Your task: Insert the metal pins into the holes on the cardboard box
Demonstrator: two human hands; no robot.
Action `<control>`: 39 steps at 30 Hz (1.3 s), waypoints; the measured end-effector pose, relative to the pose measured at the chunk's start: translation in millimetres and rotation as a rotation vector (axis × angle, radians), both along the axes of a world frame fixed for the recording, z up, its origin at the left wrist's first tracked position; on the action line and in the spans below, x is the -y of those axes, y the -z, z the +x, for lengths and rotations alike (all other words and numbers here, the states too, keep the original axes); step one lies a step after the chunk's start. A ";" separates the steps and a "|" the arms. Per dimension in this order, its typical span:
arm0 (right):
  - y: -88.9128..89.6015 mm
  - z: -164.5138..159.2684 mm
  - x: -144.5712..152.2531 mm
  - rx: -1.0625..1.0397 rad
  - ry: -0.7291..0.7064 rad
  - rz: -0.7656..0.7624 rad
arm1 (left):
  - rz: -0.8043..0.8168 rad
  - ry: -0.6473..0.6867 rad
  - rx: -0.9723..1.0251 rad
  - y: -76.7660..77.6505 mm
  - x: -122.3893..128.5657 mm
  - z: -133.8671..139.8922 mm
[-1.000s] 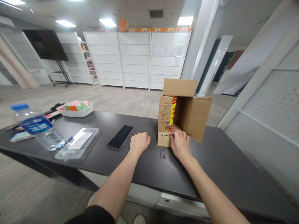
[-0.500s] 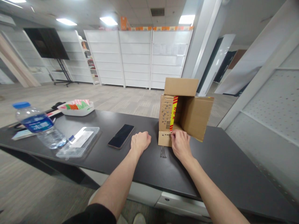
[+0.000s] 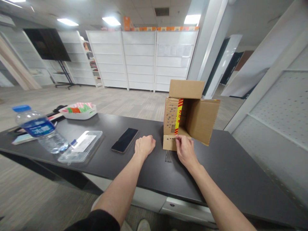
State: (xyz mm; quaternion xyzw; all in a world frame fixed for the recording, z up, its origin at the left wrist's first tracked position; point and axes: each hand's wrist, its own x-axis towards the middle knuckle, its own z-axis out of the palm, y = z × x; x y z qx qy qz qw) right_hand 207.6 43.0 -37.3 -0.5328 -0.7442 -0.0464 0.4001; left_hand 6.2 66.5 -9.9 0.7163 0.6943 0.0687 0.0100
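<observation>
An open cardboard box (image 3: 170,110) stands on the dark table, with rows of small holes and grey spots on its left face and a strip of red-and-yellow tape along the opening. My right hand (image 3: 185,149) is at the box's lower front flap, thumb and fingers pinched together beside a row of small holes; whatever they hold is too small to make out. Several thin metal nails or screws (image 3: 168,156) lie on the table just below the flap. Curled into a loose fist, my left hand (image 3: 144,146) rests on the table between the phone and the box.
A black phone (image 3: 125,140) lies left of my left hand. Farther left are a clear plastic case (image 3: 83,147), a water bottle (image 3: 43,128) with a blue cap, and a white basket (image 3: 92,111) with colourful contents. A perforated panel (image 3: 284,122) borders the right side.
My right hand has shifted very slightly at the flap, its fingers still pinched. My left hand, the box and the metal pieces have stayed in place.
</observation>
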 end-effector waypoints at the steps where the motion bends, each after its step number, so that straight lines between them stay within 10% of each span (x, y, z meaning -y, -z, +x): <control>1: 0.4 0.4 -0.3 -0.005 -0.005 0.003 | 0.000 0.000 0.000 0.2 -0.1 -0.1; 39: -27.8 4.7 17.3 -0.308 0.031 0.097 | -0.020 0.002 0.010 -1.2 0.6 -0.6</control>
